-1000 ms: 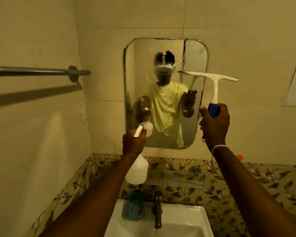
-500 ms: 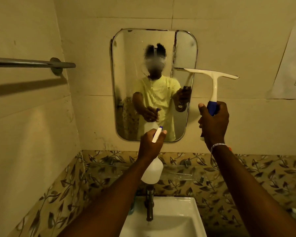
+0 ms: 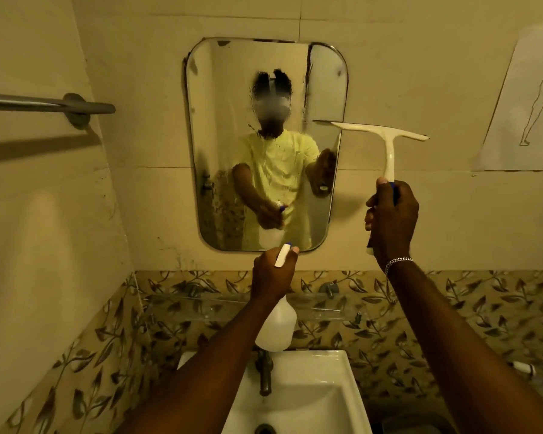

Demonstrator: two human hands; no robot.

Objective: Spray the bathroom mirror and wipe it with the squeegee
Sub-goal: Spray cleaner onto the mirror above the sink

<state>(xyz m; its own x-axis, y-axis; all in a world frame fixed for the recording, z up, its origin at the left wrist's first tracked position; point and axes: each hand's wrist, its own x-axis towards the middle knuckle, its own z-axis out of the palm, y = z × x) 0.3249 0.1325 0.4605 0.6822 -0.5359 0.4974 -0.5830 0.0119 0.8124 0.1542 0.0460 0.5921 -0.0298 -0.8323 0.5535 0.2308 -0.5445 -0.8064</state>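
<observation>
Head view is showing both arms reaching up toward the mirror, which is hanging on the tiled wall above a white sink. The left hand is gripping the neck of a white spray bottle, fingers wrapped around it with the nozzle pointing at the lower part of the glass; the bottle's body is hanging below the hand, just above the tap. The right hand is clenching the blue grip of a squeegee, holding it upright so the white stem is rising from the fist. Its blade is lying crosswise at the top, the left tip overlapping the mirror's right edge while the rest is reaching over the wall; whether the blade is touching the glass cannot be told. A chain bracelet is sitting on the right wrist. Droplets and streaks are showing across the middle of the mirror. A metal towel bar is jutting out on the left wall, and a paper sheet with a line drawing is hanging on the wall at the right.
</observation>
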